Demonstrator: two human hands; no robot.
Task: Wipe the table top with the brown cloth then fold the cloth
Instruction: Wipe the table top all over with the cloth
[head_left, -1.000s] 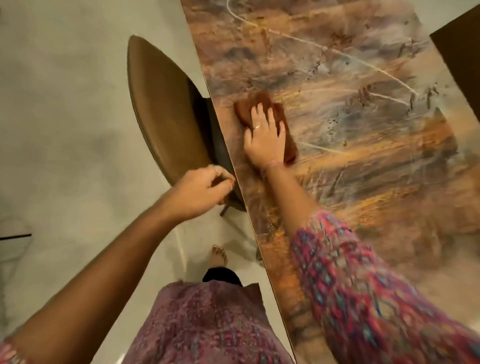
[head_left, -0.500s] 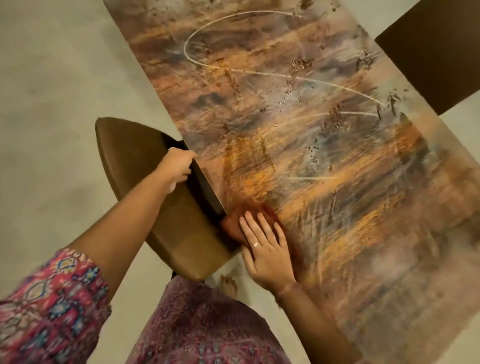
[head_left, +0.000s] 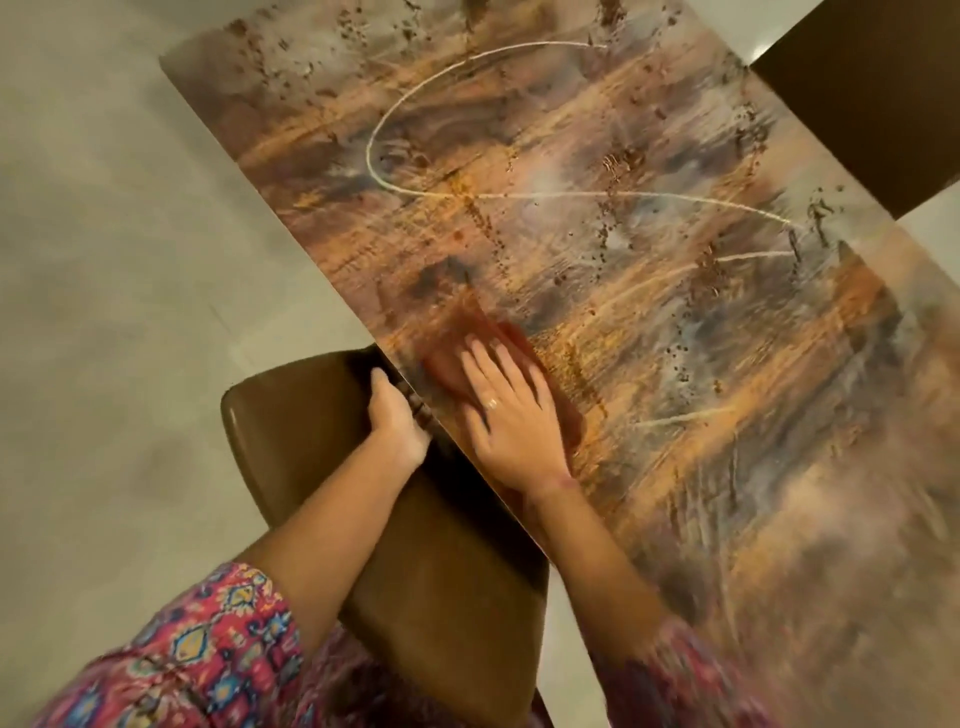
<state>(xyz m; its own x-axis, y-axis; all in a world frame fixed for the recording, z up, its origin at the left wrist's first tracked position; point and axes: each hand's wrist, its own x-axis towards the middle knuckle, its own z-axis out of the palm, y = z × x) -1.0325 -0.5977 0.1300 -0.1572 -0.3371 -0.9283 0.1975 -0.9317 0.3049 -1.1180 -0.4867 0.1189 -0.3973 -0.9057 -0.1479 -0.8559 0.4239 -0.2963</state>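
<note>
Table top (head_left: 649, 171) streaked orange-brown over pale floor (head_left: 104, 234).

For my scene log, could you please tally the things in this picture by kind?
Tables: 1, the patterned table top.
Cloths: 1, the brown cloth under the right hand.
Chairs: 2, the brown chair that the left hand rests on, and the dark chair across the table.
Hands: 2.
Total: 6.

Her right hand (head_left: 511, 415) lies flat, palm down, fingers straight and slightly spread, a ring on one finger. The left hand (head_left: 397, 423) reaches forward beside it, fingers curled downward. Both forearms are bare below patterned sleeves.
</note>
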